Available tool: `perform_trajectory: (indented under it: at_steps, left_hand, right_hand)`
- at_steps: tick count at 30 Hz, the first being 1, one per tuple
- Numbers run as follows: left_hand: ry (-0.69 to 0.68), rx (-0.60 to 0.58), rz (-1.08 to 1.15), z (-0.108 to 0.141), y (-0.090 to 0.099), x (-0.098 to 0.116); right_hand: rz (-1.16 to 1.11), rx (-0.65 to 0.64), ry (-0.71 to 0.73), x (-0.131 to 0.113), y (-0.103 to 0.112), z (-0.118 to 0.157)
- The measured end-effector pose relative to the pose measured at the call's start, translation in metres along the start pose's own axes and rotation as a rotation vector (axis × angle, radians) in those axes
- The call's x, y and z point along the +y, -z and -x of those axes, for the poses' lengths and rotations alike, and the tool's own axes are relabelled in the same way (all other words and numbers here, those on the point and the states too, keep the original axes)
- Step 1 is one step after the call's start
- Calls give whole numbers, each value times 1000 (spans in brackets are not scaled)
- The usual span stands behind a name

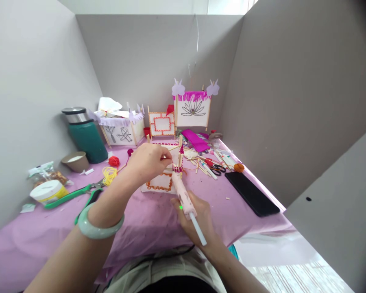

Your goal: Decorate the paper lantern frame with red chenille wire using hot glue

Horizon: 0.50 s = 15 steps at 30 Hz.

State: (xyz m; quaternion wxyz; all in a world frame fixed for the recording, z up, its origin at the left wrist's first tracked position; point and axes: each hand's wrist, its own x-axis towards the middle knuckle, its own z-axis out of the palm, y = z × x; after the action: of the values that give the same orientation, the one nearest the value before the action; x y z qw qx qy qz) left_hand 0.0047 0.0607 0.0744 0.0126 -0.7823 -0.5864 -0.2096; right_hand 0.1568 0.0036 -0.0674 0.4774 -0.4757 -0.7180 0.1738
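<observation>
My right hand (pixel 199 217) is wrapped round a pale pink hot glue gun (pixel 184 195), with a white glue stick (pixel 198 230) sticking out of its rear end. The gun's tip points away from me at the edge of a small box-like paper and stick model (pixel 160 183) with orange yarn trim on its front. My left hand (pixel 149 160) reaches over the model, thumb and fingertips pinched on dark red yarn (pixel 177 167). That yarn lies in small loops along the top edge, close to the gun's tip. Part of the model is hidden behind my left hand.
Green-handled pliers (pixel 71 196), yellow cord (pixel 110 176), a cup (pixel 75 161) and a teal bottle (pixel 87 138) stand or lie at left. A black phone (pixel 251 193), scissors (pixel 216 167) and loose sticks (pixel 198 165) are at right. Decorated paper models (pixel 192 114) stand behind, before a grey partition (pixel 158 57).
</observation>
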Motion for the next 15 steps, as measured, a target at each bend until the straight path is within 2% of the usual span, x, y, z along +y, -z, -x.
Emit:
perform_trajectory:
  at_steps: [6,12,15]
  left_hand:
    - [-62,1,-2,0,-1,1]
    - [-46,-4,-1,-1,-1,1]
    - [-46,-9,1,0,-1,1]
  right_hand:
    - [-12,22,39,-4,1,-1]
    - [12,20,15,-3,1,-1]
    - [34,61,25,-3,1,-1]
